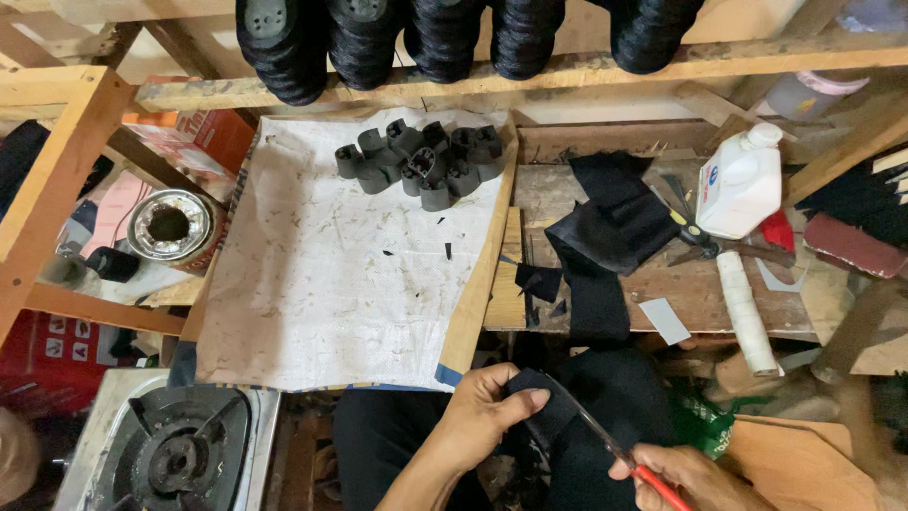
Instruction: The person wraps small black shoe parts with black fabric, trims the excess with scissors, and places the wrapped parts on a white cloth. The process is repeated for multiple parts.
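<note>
Head view, cluttered wood bench [605, 293], white sack sheet [331, 284], gas burner [175, 459] below-left.

The person is showing two bare hands and forearms at the bottom of the view, with no sleeves, gloves, rings or watch showing on them. The left hand [482, 414] is showing short, plain fingernails. The right hand [686, 476] is appearing equally unadorned. Dark clothing is covering the lap beneath them.
</note>
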Demonstrator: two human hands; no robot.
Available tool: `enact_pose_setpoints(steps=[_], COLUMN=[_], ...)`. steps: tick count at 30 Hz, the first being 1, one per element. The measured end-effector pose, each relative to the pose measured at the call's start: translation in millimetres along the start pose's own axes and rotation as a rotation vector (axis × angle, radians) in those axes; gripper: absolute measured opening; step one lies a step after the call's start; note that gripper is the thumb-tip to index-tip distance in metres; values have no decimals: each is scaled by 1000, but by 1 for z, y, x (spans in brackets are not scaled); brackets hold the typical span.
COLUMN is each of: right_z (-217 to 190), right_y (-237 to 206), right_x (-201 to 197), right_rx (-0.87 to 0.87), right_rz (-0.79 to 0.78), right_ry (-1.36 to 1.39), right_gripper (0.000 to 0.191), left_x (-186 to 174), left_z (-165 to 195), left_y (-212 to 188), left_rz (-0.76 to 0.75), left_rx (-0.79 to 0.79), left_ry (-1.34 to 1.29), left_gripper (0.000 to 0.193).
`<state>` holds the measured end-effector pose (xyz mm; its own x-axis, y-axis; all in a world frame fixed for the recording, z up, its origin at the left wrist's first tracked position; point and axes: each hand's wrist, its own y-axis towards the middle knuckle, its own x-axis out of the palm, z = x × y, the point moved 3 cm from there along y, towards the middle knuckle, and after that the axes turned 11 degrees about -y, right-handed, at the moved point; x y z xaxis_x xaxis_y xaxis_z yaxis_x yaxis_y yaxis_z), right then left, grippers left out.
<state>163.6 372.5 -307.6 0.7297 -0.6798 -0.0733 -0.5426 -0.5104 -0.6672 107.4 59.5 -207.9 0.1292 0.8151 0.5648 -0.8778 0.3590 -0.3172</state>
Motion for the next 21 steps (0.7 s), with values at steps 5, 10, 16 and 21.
enact_pose_setpoints(steps=[5,10,16,21], right_z=[-16,-10,4,5], right_y=[-8,-10,-7,-5], right_x=[1,1,0,-1], right_rx=[-35,67,39,-89], right_rz=[60,-4,52,45], right_ry=[-241,142,79,-40], right_gripper=[36,30,25,21], left_x=[0,1,0,-3], left_z=[0,-2,-3,-3], left_y=[-1,0,2,1], left_rz=[7,-1,-15,-31], left_rx=[-18,5,-3,25], left_ry=[-20,-26,-67,-37], left_gripper=[14,12,11,9])
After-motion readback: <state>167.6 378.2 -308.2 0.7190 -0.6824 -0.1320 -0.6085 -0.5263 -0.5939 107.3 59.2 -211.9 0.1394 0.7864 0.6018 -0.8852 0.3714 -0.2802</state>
